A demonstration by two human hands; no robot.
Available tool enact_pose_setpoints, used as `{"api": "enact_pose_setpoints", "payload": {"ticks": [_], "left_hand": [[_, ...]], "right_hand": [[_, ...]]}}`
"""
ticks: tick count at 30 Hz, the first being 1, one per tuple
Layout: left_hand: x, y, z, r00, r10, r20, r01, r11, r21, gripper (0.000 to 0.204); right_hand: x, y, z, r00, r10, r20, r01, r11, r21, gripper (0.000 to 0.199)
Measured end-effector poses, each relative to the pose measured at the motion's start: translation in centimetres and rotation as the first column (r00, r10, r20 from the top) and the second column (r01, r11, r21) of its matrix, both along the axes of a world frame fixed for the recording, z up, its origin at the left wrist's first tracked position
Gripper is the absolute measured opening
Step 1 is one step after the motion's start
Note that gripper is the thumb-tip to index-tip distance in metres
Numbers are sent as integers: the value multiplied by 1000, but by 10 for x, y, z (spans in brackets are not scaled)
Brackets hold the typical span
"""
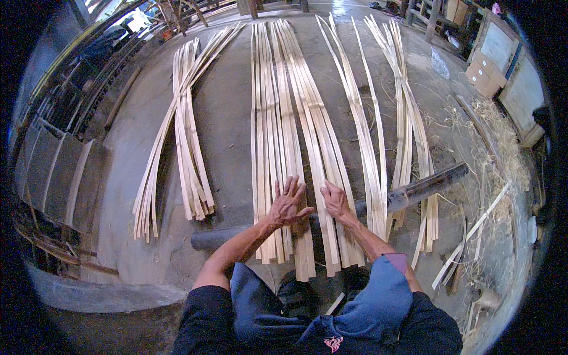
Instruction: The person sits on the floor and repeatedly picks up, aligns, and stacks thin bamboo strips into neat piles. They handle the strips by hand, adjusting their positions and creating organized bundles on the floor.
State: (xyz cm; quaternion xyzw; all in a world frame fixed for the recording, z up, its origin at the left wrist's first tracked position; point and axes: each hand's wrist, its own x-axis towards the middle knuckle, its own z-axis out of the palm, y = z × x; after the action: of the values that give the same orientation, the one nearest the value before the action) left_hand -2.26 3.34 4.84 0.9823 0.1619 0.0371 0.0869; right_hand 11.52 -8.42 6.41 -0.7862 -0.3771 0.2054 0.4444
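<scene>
Long, pale bamboo strips (272,130) lie side by side in front of me, running away across the floor. My left hand (288,202) rests flat on them with its fingers spread. A second group of strips (319,133) slants beside them, and a dark gap parts the two at the near end. My right hand (336,200) is closed at the left edge of this slanting group, thumb forward, seemingly gripping a strip; its curled fingers are partly hidden. Beneath the near ends, a dark round pole (429,186) lies crosswise.
Crossed strip bundles lie at the left (186,130) and right (405,112), with a few loose strips (358,112) between. Thin shavings (497,142) heap along the right side near a cardboard box (485,74). Grey panels (59,171) stand at the left.
</scene>
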Motion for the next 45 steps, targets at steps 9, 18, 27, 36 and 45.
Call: {"api": "enact_pose_setpoints", "payload": {"ticks": [9, 18, 27, 36, 45], "left_hand": [[27, -33, 3, 918, -372, -140, 365, 928, -71, 101], [14, -28, 12, 929, -357, -93, 349, 932, -96, 99], [11, -26, 8, 928, -359, -104, 342, 928, -151, 96], [11, -25, -8, 915, -345, -208, 335, 939, -82, 94], [14, -26, -2, 917, -295, -268, 248, 949, -195, 98]], "right_hand": [[9, -9, -20, 992, -38, -118, 59, 982, 181, 39], [2, -10, -16, 986, -69, -154, 93, 983, 159, 38], [-3, -8, -7, 996, -24, -89, 25, 1000, 1, 42], [-5, -3, -14, 966, 6, -257, 20, 995, 98, 39], [3, -2, -16, 978, 37, -205, -22, 997, 72, 38]]}}
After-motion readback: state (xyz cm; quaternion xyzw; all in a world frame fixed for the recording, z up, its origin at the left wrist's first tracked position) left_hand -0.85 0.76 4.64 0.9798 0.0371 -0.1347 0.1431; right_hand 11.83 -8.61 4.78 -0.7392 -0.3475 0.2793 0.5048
